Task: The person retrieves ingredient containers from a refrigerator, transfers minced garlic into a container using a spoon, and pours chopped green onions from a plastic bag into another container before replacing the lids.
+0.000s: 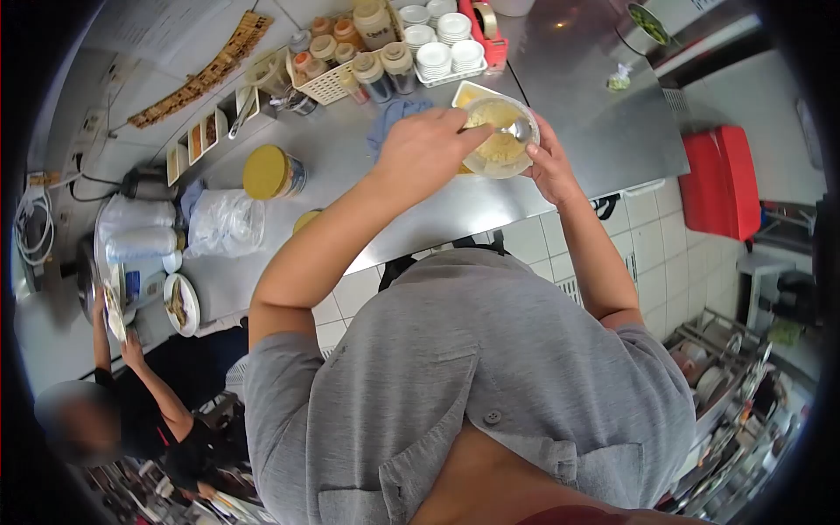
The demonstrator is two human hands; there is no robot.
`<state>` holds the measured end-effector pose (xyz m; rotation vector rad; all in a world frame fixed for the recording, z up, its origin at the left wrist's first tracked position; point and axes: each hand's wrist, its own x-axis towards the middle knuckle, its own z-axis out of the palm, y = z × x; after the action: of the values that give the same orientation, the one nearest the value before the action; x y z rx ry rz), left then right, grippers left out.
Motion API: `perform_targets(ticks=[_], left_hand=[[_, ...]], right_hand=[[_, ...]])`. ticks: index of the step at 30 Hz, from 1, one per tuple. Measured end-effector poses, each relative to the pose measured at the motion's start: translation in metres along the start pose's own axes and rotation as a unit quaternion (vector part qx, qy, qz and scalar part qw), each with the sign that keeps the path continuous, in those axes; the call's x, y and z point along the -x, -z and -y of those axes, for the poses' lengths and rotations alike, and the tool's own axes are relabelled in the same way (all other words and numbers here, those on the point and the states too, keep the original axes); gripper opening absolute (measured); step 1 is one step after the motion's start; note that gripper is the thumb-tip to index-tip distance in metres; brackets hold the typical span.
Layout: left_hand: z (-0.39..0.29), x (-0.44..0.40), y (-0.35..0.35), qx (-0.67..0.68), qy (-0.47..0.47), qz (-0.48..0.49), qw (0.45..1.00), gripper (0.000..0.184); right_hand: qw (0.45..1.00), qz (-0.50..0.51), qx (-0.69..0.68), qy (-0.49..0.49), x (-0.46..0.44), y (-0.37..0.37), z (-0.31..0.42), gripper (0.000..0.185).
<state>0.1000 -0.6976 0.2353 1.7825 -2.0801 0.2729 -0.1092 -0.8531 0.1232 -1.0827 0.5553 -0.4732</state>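
Note:
My left hand [429, 149] is closed on the handle of a metal spoon [521, 130], whose bowl end is over the right side of a round translucent tub [502, 171]. Pale yellow, crumbly food [497, 147] lies in the tub. At the tub's right side, my right hand [553, 166] grips it, thumb at the near rim and fingers around the outside. Partly hidden behind the tub is a white tray [461, 94] with something yellow in it. A blue cloth [394, 121] lies on the steel counter beyond my left wrist.
Squeeze bottles fill a basket [325, 87] at the back, beside stacked small white dishes [435, 63]. A yellow-lidded tub [267, 172] and plastic bags [226, 222] stand left. Another person [166, 402] works at far left, holding a plate. A red bin [719, 182] is right.

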Motion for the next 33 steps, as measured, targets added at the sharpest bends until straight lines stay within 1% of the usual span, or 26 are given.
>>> perform_targets(ticks=[1,3,4,6,7,9,10,12,13,15,16,18,19,21,22,24,28,30,31,33], left_hand=[[0.001,-0.008,-0.008,-0.005,0.008,0.0,1.0,0.038],[0.001,-0.018,-0.022,-0.067,0.13,0.031,0.989,0.041],[-0.001,-0.023,-0.024,-0.069,0.131,0.03,0.988,0.041],[-0.009,-0.027,-0.027,-0.052,0.189,0.047,0.979,0.041],[-0.009,-0.025,-0.03,-0.053,0.193,0.045,0.979,0.041],[-0.011,-0.018,-0.04,-0.009,0.157,0.066,0.985,0.043],[-0.01,-0.014,-0.039,-0.009,0.162,0.066,0.985,0.043],[-0.003,-0.004,-0.034,-0.023,0.117,0.068,0.991,0.042],[-0.002,-0.005,-0.03,-0.024,0.117,0.066,0.991,0.042],[-0.002,-0.01,-0.02,-0.075,0.103,0.055,0.99,0.042],[-0.003,-0.015,-0.02,-0.077,0.109,0.053,0.99,0.042],[-0.005,-0.026,-0.026,-0.094,0.091,-0.023,0.991,0.042],[-0.004,-0.027,-0.032,-0.098,0.096,-0.024,0.99,0.042],[-0.001,-0.025,-0.046,-0.111,0.146,-0.033,0.982,0.043],[0.0,-0.019,-0.047,-0.114,0.151,-0.033,0.981,0.043],[0.003,-0.006,-0.046,-0.079,0.183,0.035,0.979,0.043],[0.0,-0.002,-0.032,-0.101,0.176,0.049,0.978,0.042],[-0.003,-0.011,-0.03,-0.102,0.119,-0.045,0.987,0.041],[-0.003,-0.014,-0.035,-0.105,0.121,-0.045,0.986,0.041],[0.0,-0.015,-0.052,-0.145,0.093,-0.054,0.984,0.042]], right_hand=[[1.0,0.009,0.001,-0.003,-0.008,0.0,-0.001,0.087],[0.998,0.011,-0.01,0.057,-0.019,-0.002,-0.006,0.089],[0.998,0.014,-0.01,0.057,-0.022,-0.005,-0.006,0.089],[0.994,-0.004,-0.043,0.096,-0.026,-0.012,-0.003,0.09],[0.995,0.0,-0.041,0.095,-0.03,-0.009,-0.002,0.09],[0.99,0.019,-0.041,0.136,-0.04,-0.002,-0.002,0.09],[0.99,0.023,-0.04,0.132,-0.04,-0.001,0.002,0.09],[0.992,0.018,-0.036,0.122,-0.043,0.002,0.015,0.091],[0.992,0.019,-0.036,0.123,-0.045,0.005,0.015,0.091],[0.996,0.008,-0.019,0.084,-0.05,0.011,0.012,0.089],[0.996,0.014,-0.017,0.083,-0.054,0.013,0.013,0.089],[0.998,0.031,0.019,0.052,-0.058,0.012,0.012,0.086],[0.998,0.038,0.019,0.05,-0.059,0.01,0.013,0.086],[0.997,0.039,0.046,0.057,-0.06,0.005,0.016,0.085],[0.996,0.045,0.046,0.055,-0.064,0.006,0.015,0.085],[0.999,0.029,-0.002,0.046,-0.073,0.012,0.012,0.085],[0.999,0.028,0.024,0.013,-0.076,0.009,0.019,0.084],[0.998,0.03,0.054,-0.026,-0.076,0.002,0.021,0.082],[0.998,0.033,0.054,-0.026,-0.076,-0.002,0.023,0.082],[0.997,0.029,0.066,-0.035,-0.073,-0.007,0.024,0.082]])
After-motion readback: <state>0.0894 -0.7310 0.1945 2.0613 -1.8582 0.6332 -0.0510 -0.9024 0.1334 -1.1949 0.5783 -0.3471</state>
